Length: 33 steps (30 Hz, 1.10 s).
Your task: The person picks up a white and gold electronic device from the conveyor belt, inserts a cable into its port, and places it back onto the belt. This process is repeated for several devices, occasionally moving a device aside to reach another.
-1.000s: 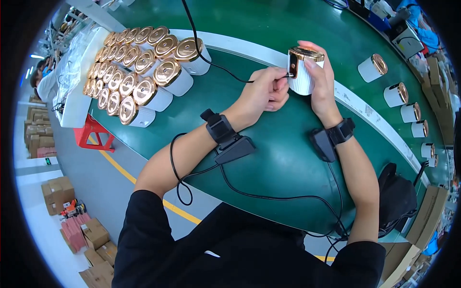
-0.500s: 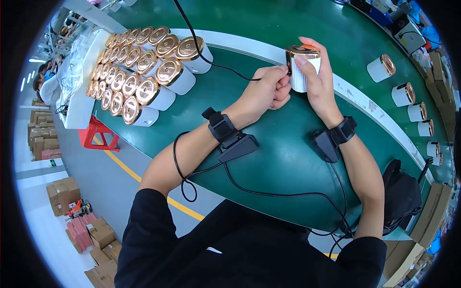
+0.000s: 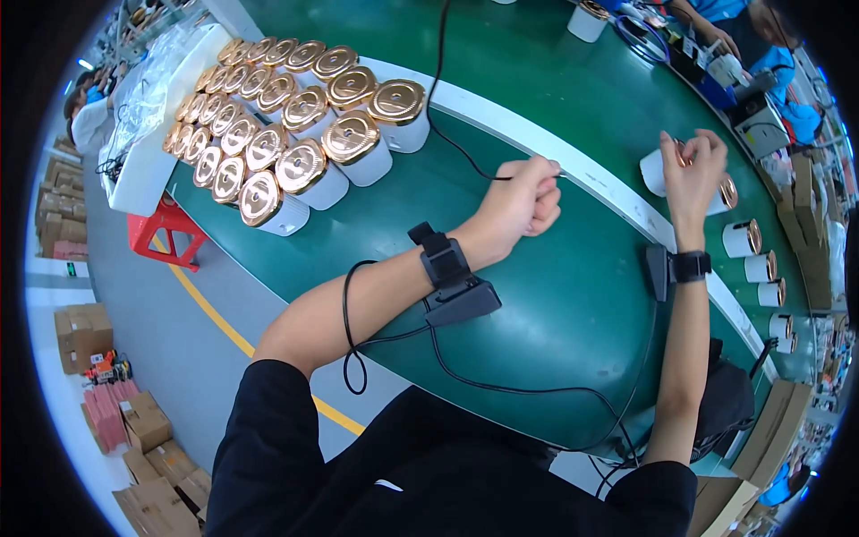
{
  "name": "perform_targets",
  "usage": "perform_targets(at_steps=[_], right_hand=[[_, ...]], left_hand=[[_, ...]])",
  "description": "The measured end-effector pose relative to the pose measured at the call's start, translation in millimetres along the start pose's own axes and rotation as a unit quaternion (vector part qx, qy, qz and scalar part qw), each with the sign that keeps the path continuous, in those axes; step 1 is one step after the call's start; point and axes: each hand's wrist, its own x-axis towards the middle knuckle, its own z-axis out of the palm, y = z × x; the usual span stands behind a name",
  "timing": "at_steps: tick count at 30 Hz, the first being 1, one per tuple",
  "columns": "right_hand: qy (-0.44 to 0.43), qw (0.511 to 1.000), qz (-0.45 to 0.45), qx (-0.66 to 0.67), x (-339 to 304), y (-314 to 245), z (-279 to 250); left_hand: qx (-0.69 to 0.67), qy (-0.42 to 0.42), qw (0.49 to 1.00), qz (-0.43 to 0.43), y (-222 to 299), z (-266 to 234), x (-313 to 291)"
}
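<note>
My left hand (image 3: 523, 204) is closed over the green table, pinching the end of a black cable (image 3: 436, 98) whose small tip sticks out past the fingers. Beyond the white rail, my right hand (image 3: 693, 174) reaches over a white canister (image 3: 653, 174) with a shiny gold lid. Thumb and fingers are spread apart around the lid, which shows between them; whether they still touch it is hard to see. Another gold-lidded canister (image 3: 720, 197) is partly hidden behind that hand. Black strapped devices sit on both wrists.
Rows of gold-lidded canisters (image 3: 304, 170) stand at the table's left. More canisters (image 3: 741, 239) line the green surface beyond the white rail (image 3: 573, 157). A black bag (image 3: 727, 394) lies at the right, a red stool (image 3: 165, 234) at the left. A co-worker's hands show at the far right.
My right hand has carried the canister from beside my left hand across the rail to the right, and its fingers have spread. My left hand keeps the cable end. The view has shifted.
</note>
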Motion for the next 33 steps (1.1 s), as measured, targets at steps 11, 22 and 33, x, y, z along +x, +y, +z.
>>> perform_targets(at_steps=[11, 22, 33], right_hand=[[0.081, 0.966, 0.2, 0.141, 86.0, -67.1, 216.3], [0.019, 0.884, 0.363, 0.293, 91.7, -45.8, 228.3], [-0.206, 0.612, 0.287, 0.708, -39.9, -116.3, 17.4]], left_hand=[[-0.03, 0.045, 0.998, 0.023, 0.9, 4.1, 4.7], [-0.009, 0.023, 0.999, 0.027, -3.2, -1.4, 1.5], [-0.049, 0.049, 0.997, 0.042, 1.5, 1.9, -0.2]])
